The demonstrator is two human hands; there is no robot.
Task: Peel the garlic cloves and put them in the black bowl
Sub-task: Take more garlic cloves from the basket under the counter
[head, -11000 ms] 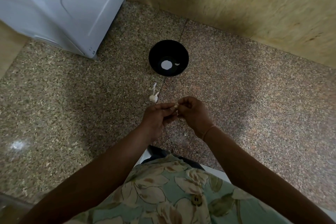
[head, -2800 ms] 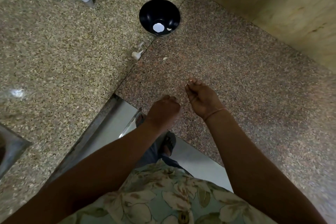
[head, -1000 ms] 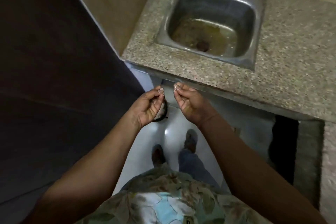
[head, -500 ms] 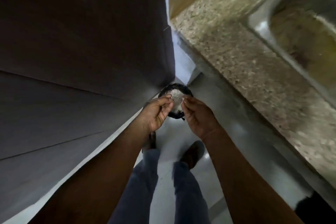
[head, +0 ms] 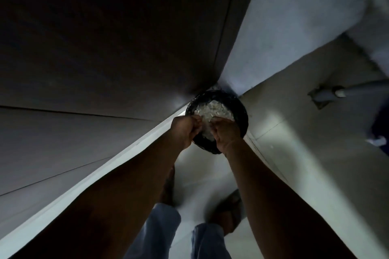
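Note:
My left hand (head: pixel 185 130) and my right hand (head: pixel 226 132) hang side by side over a round black-lined bin (head: pixel 242 111) on the floor. Both have their fingertips pinched together, knuckles toward me. Whatever sits in the pinches is too small and dim to make out here. Inside the bin lies a heap of pale papery scraps (head: pixel 214 109), partly covered by my hands. The black bowl and the garlic cloves are out of view.
The bin stands in a floor corner where a dark panelled wall (head: pixel 105 59) meets a pale wall (head: pixel 284 27). A white skirting strip (head: pixel 105 166) runs along the left. A grey pipe (head: pixel 336 92) lies at right. My feet (head: pixel 229 206) stand just below the bin.
I turned from the counter and sink and bent down toward the floor bin. Both hands, pinching small pale bits a second ago, have dropped lower, right over the bin's opening.

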